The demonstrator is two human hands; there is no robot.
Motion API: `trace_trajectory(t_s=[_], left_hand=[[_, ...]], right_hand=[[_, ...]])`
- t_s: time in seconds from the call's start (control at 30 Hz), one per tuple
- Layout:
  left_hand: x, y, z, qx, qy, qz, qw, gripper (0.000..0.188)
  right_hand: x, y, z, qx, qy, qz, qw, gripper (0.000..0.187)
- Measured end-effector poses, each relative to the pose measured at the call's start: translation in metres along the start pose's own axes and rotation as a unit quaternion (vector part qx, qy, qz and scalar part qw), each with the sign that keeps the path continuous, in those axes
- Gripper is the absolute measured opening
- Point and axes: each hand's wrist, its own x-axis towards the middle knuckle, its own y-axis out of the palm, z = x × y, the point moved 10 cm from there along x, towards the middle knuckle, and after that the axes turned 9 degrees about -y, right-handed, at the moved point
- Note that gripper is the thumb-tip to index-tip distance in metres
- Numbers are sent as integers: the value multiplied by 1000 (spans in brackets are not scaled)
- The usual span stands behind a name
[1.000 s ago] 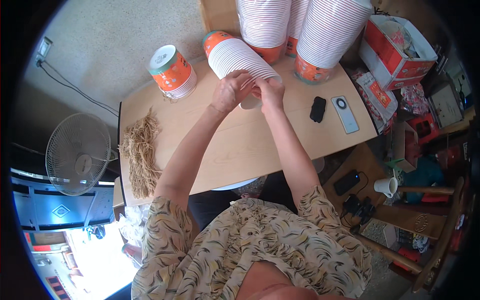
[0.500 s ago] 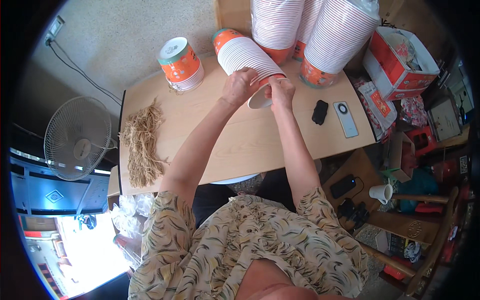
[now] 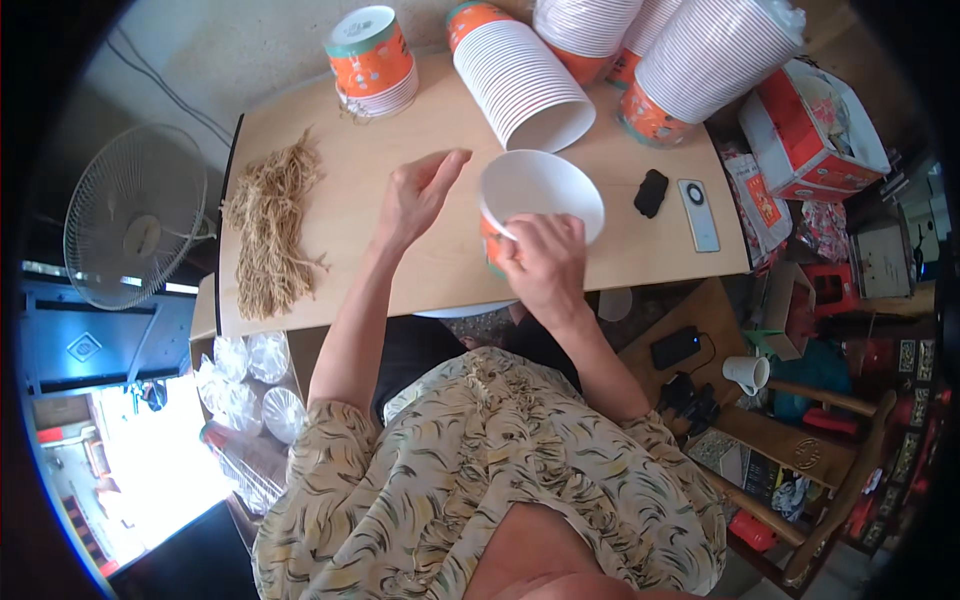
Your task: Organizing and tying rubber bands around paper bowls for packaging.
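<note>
A large paper tub (image 3: 535,180), white inside and orange and green outside, is tilted with its mouth up near the table's front edge. My right hand (image 3: 545,260) grips its near rim, fingers over the edge. To the left of the tub, my left hand (image 3: 415,205) is held over the table, holding nothing, its thumb apart from the fingers. Beyond both hands lies a stack of nested paper tubs (image 3: 515,80) on its side, its open mouth toward me. A shorter stack of tubs (image 3: 368,60) stands upside down at the far left.
Tan twine strands (image 3: 275,235) lie at the table's left. Plastic-wrapped tub stacks (image 3: 715,75) stand at the back right. A black object (image 3: 651,193) and a phone (image 3: 698,215) lie on the right. Around the table are a fan (image 3: 138,230), a red-and-white carton (image 3: 800,150) and a mug (image 3: 745,373).
One tub has come off the lying stack and moved toward me in my right hand. My left hand has left the stack and moved left. The view has shifted.
</note>
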Motion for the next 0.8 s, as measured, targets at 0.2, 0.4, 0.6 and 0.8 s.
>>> trace_trajectory(t_s=[0.2,0.4,0.6,0.8], left_hand=[[-74,-49,44,-39,-117,-50,991,39],[-103,-90,87,-31,-163,-91,982,46],[-110,-84,74,-129,-189,-53,972,35],[-111,-84,57,-129,-145,-12,981,37]], right_hand=[[-2,47,66,41,-85,54,994,24],[-20,34,40,110,35,-23,993,105],[-57,90,-10,437,272,78,854,120],[-67,104,-19,489,360,58,792,106]])
